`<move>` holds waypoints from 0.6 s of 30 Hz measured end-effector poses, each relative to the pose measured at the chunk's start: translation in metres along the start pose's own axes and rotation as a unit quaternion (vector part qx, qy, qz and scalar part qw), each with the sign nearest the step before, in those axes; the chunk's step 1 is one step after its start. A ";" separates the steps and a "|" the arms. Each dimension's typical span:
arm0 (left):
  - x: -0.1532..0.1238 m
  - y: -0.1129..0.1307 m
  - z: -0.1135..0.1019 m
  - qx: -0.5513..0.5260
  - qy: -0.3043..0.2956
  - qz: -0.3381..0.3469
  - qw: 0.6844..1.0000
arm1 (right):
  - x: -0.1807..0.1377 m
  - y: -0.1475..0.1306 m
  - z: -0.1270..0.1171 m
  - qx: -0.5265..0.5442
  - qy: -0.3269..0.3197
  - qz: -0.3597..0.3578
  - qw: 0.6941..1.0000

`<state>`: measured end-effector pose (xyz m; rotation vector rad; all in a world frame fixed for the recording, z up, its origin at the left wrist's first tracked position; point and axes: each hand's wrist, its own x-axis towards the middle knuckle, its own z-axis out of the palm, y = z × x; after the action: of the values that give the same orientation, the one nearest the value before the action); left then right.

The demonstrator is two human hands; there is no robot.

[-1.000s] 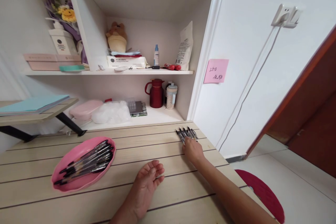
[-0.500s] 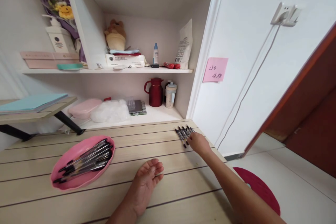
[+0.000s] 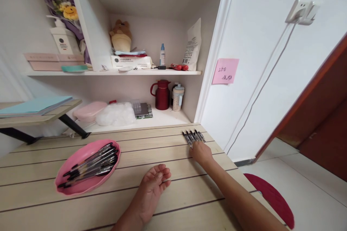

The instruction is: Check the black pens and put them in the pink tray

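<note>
Several black pens (image 3: 193,136) lie side by side in a row near the far right corner of the wooden table (image 3: 130,151). My right hand (image 3: 202,152) reaches out to them, its fingertips touching the near ends of the row; the fingers are curled and mostly hidden behind the back of the hand. My left hand (image 3: 153,184) rests on the table in the middle, palm up, fingers loosely curled, holding nothing. A pink oval tray (image 3: 71,161) with several more black pens (image 3: 90,164) sits at the left.
Behind the table a shelf holds a red jug (image 3: 162,95), a cup (image 3: 177,98), a pink box (image 3: 89,110) and a plastic bag (image 3: 116,114). A pink sticky note (image 3: 225,71) hangs on the wall. A red mat (image 3: 273,198) lies on the floor at right.
My right hand shifted slightly along the row of pens and back toward its near ends. My left hand has stayed in place.
</note>
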<state>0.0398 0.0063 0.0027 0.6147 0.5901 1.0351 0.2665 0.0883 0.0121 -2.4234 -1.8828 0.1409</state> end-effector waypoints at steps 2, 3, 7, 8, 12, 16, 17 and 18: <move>0.000 0.001 0.000 0.000 0.002 0.001 1.000 | 0.000 -0.001 0.000 0.002 0.000 0.001 1.000; 0.000 0.001 0.000 0.002 0.002 0.001 1.000 | 0.000 0.000 -0.001 0.003 0.000 0.001 1.000; 0.000 0.001 0.000 0.011 0.004 -0.001 1.000 | -0.005 0.002 -0.008 0.006 0.010 0.005 1.000; 0.000 0.000 0.000 0.016 0.006 0.000 1.000 | -0.008 0.002 -0.011 0.006 0.015 0.007 1.000; 0.000 0.003 0.005 0.085 0.011 0.017 0.996 | -0.039 -0.007 -0.014 0.006 0.023 -0.032 0.999; 0.002 0.048 0.000 0.337 0.073 0.091 0.934 | -0.083 -0.028 -0.006 0.015 0.000 -0.135 0.991; 0.001 0.066 -0.006 0.429 0.112 0.123 0.888 | -0.094 -0.033 -0.004 0.020 -0.001 -0.158 0.987; 0.000 0.086 -0.014 0.518 0.147 0.159 0.827 | -0.103 -0.038 -0.002 0.024 0.001 -0.172 0.985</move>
<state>-0.0217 0.0410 0.0537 1.5658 1.3886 1.0740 0.2052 -0.0021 0.0214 -2.0256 -2.2309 0.1597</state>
